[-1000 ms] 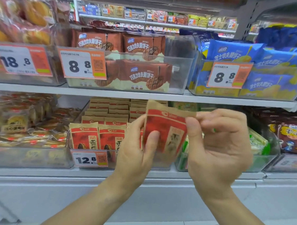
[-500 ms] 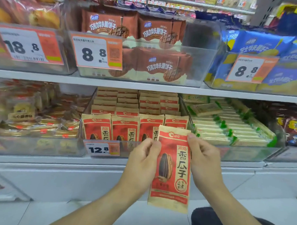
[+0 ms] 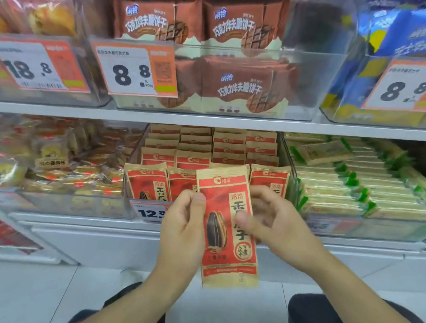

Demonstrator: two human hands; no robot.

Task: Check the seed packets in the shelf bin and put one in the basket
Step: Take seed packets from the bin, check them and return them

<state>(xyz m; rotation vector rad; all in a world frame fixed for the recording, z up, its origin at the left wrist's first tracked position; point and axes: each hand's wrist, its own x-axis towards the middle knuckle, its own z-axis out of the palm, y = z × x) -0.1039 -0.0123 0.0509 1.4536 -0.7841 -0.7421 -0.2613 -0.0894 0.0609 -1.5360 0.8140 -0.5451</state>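
Note:
A red and tan sunflower seed packet (image 3: 225, 225) hangs upright in front of the lower shelf, its printed front facing me. My left hand (image 3: 183, 231) pinches its left edge with the thumb on the front. My right hand (image 3: 275, 222) is at its right edge, thumb across the front and fingers behind; it looks blurred. Behind the packet stands the clear shelf bin (image 3: 286, 159), filled with rows of several identical seed packets (image 3: 146, 180). No basket is in view.
A 12.8 price tag (image 3: 148, 211) sits on the bin front. Green and white packets (image 3: 357, 182) fill the bin to the right, wrapped pastries (image 3: 53, 159) the left one. Brown biscuit packs (image 3: 237, 84) sit on the shelf above. My knees (image 3: 334, 315) show below.
The packet was turned from crumpled and tilted to upright, front facing me, and lowered in front of the bin. My view has moved closer to the shelf; my right thumb slid across the front.

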